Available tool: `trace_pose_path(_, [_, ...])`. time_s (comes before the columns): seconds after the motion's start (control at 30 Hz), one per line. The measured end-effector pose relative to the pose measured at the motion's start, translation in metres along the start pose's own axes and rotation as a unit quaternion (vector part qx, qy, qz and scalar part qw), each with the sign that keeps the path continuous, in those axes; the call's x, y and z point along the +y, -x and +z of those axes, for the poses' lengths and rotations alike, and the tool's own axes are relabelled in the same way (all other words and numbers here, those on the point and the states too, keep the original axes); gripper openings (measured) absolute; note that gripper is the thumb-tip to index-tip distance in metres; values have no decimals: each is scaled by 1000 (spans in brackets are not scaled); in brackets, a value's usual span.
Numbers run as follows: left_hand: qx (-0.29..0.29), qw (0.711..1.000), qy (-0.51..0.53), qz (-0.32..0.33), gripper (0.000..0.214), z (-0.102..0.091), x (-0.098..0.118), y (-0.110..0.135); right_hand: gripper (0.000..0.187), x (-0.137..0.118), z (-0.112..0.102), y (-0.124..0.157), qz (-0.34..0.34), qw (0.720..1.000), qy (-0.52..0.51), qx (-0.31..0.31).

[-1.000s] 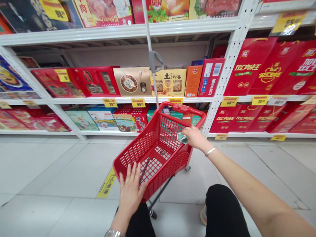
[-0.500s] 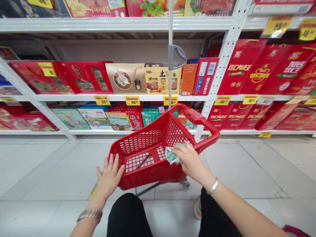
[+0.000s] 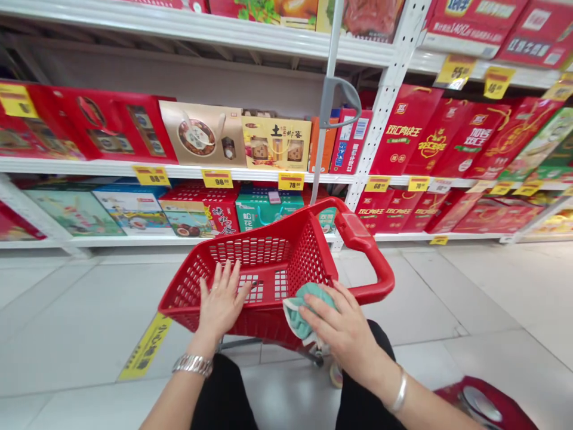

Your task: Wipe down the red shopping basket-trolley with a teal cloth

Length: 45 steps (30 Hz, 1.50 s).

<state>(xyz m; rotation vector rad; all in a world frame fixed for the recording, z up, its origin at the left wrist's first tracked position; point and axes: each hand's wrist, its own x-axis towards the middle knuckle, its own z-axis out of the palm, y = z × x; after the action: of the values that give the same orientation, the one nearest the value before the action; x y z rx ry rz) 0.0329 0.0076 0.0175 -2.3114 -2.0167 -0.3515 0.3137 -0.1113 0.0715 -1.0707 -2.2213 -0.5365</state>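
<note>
In front of me stands a red plastic shopping cart [image 3: 308, 245] with perforated basket walls and a thick handle on the right. My left hand [image 3: 222, 303], fingers spread, is at the near rim on the left part of the basket; whether it presses on the rim is hard to see. A green and white cloth [image 3: 307, 310] is bunched in my right hand [image 3: 344, 325], against the near side of the basket close to the handle. The cart's wheels are partly hidden under the basket. A grey pole with a loop grip [image 3: 338, 104] rises behind the cart.
White shelves [image 3: 250, 173] with red gift boxes and bags run behind the cart. A yellow floor strip [image 3: 145, 346] lies on the tiles at left. At the lower right is a dark red object [image 3: 483, 403], partly cut off. My knees are close below the basket.
My left hand has moved right along the near rim. My right hand, with the cloth, has shifted slightly down and toward me. The cart has turned a little, and the view has swung right.
</note>
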Motion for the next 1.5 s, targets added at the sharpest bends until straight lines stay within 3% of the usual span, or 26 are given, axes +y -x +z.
trace_pose_path(0.2, [-4,999,6,39,62,-1,-2,0,64,35,-60,38,86,996,36,-9])
trace_pose_path(0.33, [-8,999,-1,41,64,-2,1,2,75,57,-85,42,144,985,89,12])
trace_pose_path(0.47, [7,999,-14,43,65,4,-5,3,69,42,-79,20,155,984,82,35])
trace_pose_path(0.63, [22,997,-22,64,66,15,-24,2,68,18,-59,-9,120,989,8,-87])
trace_pose_path(0.8, [24,997,-19,73,66,21,-38,1,66,63,-77,-4,171,980,-24,-97])
trace_pose_path(0.9, [23,997,-21,68,67,20,-36,-1,61,92,-83,-4,163,975,-105,-109])
trace_pose_path(1.0, [17,998,-24,56,67,15,-32,-5,52,100,-81,-11,141,969,-170,-113])
trace_pose_path(1.1, [14,998,-16,60,66,10,-39,-11,46,88,-79,-20,123,963,-213,-112])
trace_pose_path(1.23, [18,996,-4,88,64,7,-71,-27,38,55,-79,-21,104,950,-272,-113])
trace_pose_path(1.33, [42,997,0,58,62,4,-88,-37,42,24,-76,-17,88,952,-282,-81])
trace_pose_path(1.4, [65,998,22,9,64,2,-84,-36,44,5,-72,-16,66,958,-271,-69])
trace_pose_path(1.5, [67,991,111,-20,64,-6,-53,-18,40,-17,-70,-23,6,962,-264,-65])
